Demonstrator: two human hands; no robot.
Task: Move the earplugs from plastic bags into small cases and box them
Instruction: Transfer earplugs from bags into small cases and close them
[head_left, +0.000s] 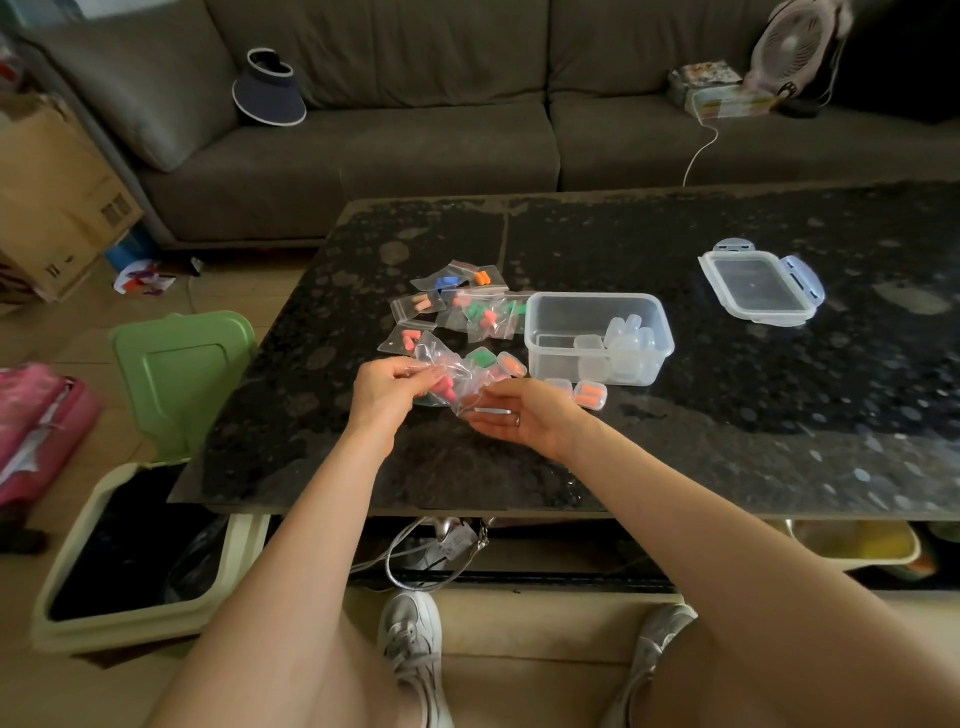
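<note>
My left hand (387, 387) and my right hand (519, 415) hold one clear plastic bag (452, 376) between them, just above the dark table. Pink earplugs (445, 388) show inside the bag near my left fingers. Behind it lies a pile of small bags (460, 304) with orange, blue, green and pink earplugs. A clear box (597, 332) to the right holds several empty small cases (626, 338). Filled small cases lie by my right hand: one with orange earplugs (590, 395), another orange one (511, 364), a green one (480, 358).
The box's clear lid (761, 286) lies further right on the table (727, 415). An open green-lidded bin (130, 545) stands at the table's left corner. A sofa (415, 130) runs behind, with a visor hat (270, 88) and a fan (800, 47).
</note>
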